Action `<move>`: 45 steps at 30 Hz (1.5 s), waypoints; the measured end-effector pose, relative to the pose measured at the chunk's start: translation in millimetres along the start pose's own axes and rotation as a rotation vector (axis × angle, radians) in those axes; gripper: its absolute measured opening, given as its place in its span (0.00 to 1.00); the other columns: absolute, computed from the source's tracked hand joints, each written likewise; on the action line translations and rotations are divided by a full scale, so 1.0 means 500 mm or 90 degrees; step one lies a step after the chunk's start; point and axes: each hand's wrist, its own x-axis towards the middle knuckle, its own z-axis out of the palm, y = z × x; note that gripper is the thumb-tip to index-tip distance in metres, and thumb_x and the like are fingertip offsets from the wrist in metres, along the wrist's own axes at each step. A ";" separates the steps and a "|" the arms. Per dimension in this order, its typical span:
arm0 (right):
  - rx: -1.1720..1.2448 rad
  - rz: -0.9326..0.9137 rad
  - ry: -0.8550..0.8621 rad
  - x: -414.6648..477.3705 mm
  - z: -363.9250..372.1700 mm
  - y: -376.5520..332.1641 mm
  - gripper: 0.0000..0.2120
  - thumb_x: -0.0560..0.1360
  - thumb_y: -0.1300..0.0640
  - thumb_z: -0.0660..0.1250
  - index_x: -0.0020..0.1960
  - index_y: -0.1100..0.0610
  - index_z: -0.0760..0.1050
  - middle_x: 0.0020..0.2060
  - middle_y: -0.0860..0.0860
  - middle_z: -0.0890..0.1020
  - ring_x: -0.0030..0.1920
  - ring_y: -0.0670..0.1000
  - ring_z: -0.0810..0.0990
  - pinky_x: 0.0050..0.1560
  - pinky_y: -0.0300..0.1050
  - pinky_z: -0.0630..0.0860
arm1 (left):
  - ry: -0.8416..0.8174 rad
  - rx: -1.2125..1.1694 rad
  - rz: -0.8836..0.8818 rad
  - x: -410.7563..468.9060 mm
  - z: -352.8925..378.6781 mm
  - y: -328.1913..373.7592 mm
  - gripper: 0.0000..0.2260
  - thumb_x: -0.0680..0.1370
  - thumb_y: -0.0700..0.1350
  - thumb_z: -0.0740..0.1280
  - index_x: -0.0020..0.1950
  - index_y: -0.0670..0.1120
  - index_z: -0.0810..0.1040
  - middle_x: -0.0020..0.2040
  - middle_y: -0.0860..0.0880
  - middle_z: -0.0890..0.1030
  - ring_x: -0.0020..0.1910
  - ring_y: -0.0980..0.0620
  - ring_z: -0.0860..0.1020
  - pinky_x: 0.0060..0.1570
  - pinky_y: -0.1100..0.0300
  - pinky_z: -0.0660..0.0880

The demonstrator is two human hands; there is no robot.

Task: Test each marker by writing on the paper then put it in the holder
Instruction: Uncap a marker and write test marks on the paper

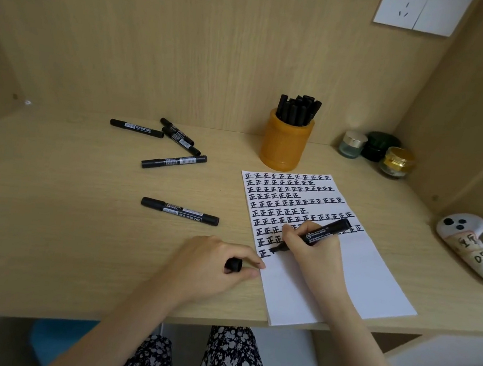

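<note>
Pressing its tip to the paper (344, 272) at the lowest row of characters, the uncapped marker (317, 236) sits clamped in the right hand (309, 247) fingers. The left hand (210, 265) pinches the cap (233, 264) on the bench (79, 224). The orange holder (285, 145), full of markers, stands behind the paper; five loose markers (173, 161) lie to the left.

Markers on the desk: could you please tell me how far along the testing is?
Done: many markers stand in the orange holder, and rows of characters fill the upper paper. In hand: the right hand writes with an uncapped marker while the left hand pinches its cap. Left: five loose markers lie on the desk, apparently untested.
</note>
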 end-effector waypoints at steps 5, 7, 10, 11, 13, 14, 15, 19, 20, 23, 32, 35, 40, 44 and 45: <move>-0.007 0.013 -0.001 -0.001 -0.001 -0.001 0.11 0.72 0.63 0.70 0.33 0.64 0.74 0.28 0.52 0.77 0.30 0.45 0.71 0.32 0.32 0.68 | 0.001 0.002 0.004 0.001 0.002 -0.002 0.13 0.76 0.62 0.59 0.57 0.65 0.76 0.39 0.56 0.84 0.30 0.55 0.76 0.38 0.64 0.75; -0.006 0.016 -0.001 -0.001 -0.002 -0.001 0.11 0.72 0.63 0.69 0.32 0.64 0.74 0.28 0.53 0.77 0.30 0.45 0.71 0.32 0.33 0.67 | -0.001 -0.002 0.004 0.002 0.005 -0.005 0.13 0.75 0.63 0.59 0.58 0.65 0.75 0.40 0.56 0.84 0.31 0.56 0.77 0.39 0.62 0.76; 0.004 0.017 0.006 -0.001 -0.003 -0.002 0.11 0.72 0.63 0.69 0.32 0.63 0.74 0.28 0.52 0.77 0.30 0.45 0.71 0.33 0.33 0.67 | -0.004 0.001 0.004 0.002 0.008 -0.008 0.14 0.75 0.64 0.58 0.58 0.66 0.74 0.41 0.57 0.84 0.31 0.56 0.77 0.39 0.62 0.77; 0.008 0.016 0.008 -0.001 -0.003 -0.002 0.11 0.72 0.63 0.69 0.31 0.63 0.74 0.27 0.52 0.77 0.31 0.45 0.71 0.33 0.33 0.67 | -0.002 0.002 0.004 0.003 0.009 -0.008 0.14 0.75 0.64 0.57 0.58 0.66 0.74 0.41 0.57 0.84 0.31 0.56 0.77 0.40 0.62 0.77; 0.009 0.016 0.004 -0.001 -0.003 -0.002 0.11 0.72 0.63 0.69 0.32 0.63 0.75 0.28 0.54 0.78 0.31 0.45 0.72 0.33 0.33 0.68 | 0.000 0.002 0.003 0.003 0.008 -0.008 0.14 0.75 0.64 0.58 0.58 0.66 0.74 0.42 0.57 0.84 0.32 0.57 0.77 0.40 0.62 0.76; 0.007 0.016 0.000 -0.001 -0.003 -0.002 0.11 0.72 0.62 0.69 0.32 0.64 0.75 0.29 0.55 0.79 0.31 0.45 0.73 0.34 0.33 0.68 | 0.001 0.001 0.002 0.003 0.008 -0.007 0.13 0.75 0.63 0.58 0.58 0.66 0.75 0.42 0.57 0.84 0.32 0.57 0.78 0.41 0.62 0.76; 0.004 0.013 -0.004 -0.001 -0.003 -0.001 0.11 0.72 0.62 0.70 0.33 0.64 0.75 0.29 0.56 0.79 0.31 0.45 0.73 0.34 0.33 0.69 | 0.003 0.001 0.001 0.004 0.007 -0.007 0.13 0.75 0.63 0.59 0.58 0.66 0.75 0.42 0.58 0.84 0.33 0.57 0.78 0.42 0.63 0.76; -0.017 0.005 -0.015 -0.003 -0.001 -0.004 0.10 0.72 0.62 0.70 0.33 0.65 0.75 0.29 0.55 0.78 0.31 0.45 0.73 0.34 0.33 0.68 | 0.004 -0.003 -0.002 0.003 0.008 -0.005 0.13 0.75 0.63 0.59 0.57 0.66 0.75 0.43 0.59 0.84 0.35 0.58 0.79 0.44 0.61 0.77; -0.017 0.005 -0.013 -0.004 -0.001 -0.005 0.10 0.72 0.63 0.70 0.33 0.66 0.75 0.28 0.55 0.78 0.30 0.45 0.72 0.33 0.33 0.68 | 0.005 -0.008 -0.003 0.002 0.008 -0.005 0.13 0.75 0.63 0.59 0.57 0.66 0.75 0.43 0.59 0.84 0.36 0.58 0.80 0.44 0.60 0.77; -0.015 0.013 0.009 -0.006 -0.003 -0.007 0.11 0.72 0.63 0.69 0.32 0.65 0.72 0.26 0.52 0.74 0.28 0.45 0.68 0.29 0.33 0.65 | -0.001 -0.009 0.000 0.002 0.008 -0.006 0.14 0.75 0.64 0.58 0.58 0.66 0.74 0.43 0.59 0.84 0.35 0.58 0.80 0.44 0.60 0.77; -0.004 0.019 0.046 -0.006 -0.004 -0.008 0.13 0.70 0.65 0.67 0.29 0.59 0.68 0.24 0.49 0.69 0.26 0.43 0.64 0.26 0.33 0.61 | 0.002 -0.016 0.011 0.004 0.011 -0.007 0.21 0.72 0.69 0.52 0.60 0.66 0.72 0.43 0.59 0.84 0.36 0.58 0.80 0.44 0.59 0.78; 0.009 0.016 0.051 -0.004 -0.005 -0.005 0.12 0.71 0.65 0.67 0.30 0.60 0.69 0.25 0.50 0.71 0.27 0.44 0.65 0.28 0.34 0.63 | 0.000 -0.001 0.006 0.002 0.006 -0.002 0.20 0.72 0.67 0.53 0.59 0.65 0.74 0.44 0.59 0.84 0.36 0.59 0.80 0.44 0.60 0.77; 0.115 0.018 0.059 -0.001 -0.016 -0.006 0.15 0.74 0.58 0.71 0.32 0.59 0.71 0.23 0.42 0.72 0.26 0.40 0.69 0.32 0.31 0.65 | 0.006 -0.024 0.019 -0.010 -0.006 0.005 0.13 0.76 0.60 0.59 0.60 0.62 0.73 0.54 0.63 0.80 0.34 0.60 0.78 0.41 0.60 0.77; 0.191 0.037 0.039 -0.001 -0.024 -0.015 0.17 0.74 0.51 0.70 0.36 0.64 0.75 0.25 0.51 0.70 0.27 0.46 0.67 0.31 0.37 0.64 | 0.044 -0.154 0.012 -0.023 -0.010 0.011 0.09 0.80 0.53 0.54 0.61 0.58 0.64 0.60 0.58 0.76 0.36 0.65 0.75 0.41 0.62 0.75; 0.228 0.061 0.035 -0.001 -0.026 -0.019 0.17 0.75 0.50 0.69 0.39 0.65 0.76 0.25 0.51 0.70 0.27 0.46 0.67 0.29 0.38 0.64 | 0.054 -0.194 -0.006 -0.023 -0.011 0.012 0.09 0.81 0.52 0.53 0.61 0.58 0.63 0.57 0.56 0.77 0.41 0.62 0.76 0.47 0.57 0.76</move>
